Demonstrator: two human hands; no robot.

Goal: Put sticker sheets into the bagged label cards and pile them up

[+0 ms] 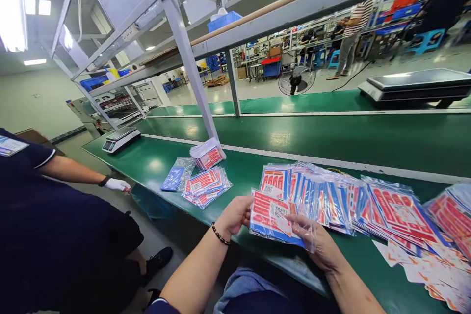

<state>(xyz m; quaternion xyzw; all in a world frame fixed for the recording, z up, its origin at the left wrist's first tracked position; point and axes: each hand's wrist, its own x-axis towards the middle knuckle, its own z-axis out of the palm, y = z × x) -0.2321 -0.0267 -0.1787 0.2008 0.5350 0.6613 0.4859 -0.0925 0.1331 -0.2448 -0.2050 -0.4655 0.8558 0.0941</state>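
Note:
A clear plastic packet with a red, white and blue printed card (264,213) is held up over the table's front edge. My left hand (235,215) pinches its left edge, with a dark beaded bracelet on that wrist. My right hand (317,243) grips the packet's right end. Under the right fingertips lies a small white and orange card (284,225); whether it is inside or on top of the plastic I cannot tell. Just behind spreads a row of similar packets (324,201). Loose small cards (434,270) lie scattered at the right.
On the green table (253,142), more packets (208,186) and a blue packet (173,177) lie at left. Scales stand at far left (121,140) and back right (419,83). A metal post (191,64) rises behind the packets. A co-worker with a gloved hand (117,185) stands at left.

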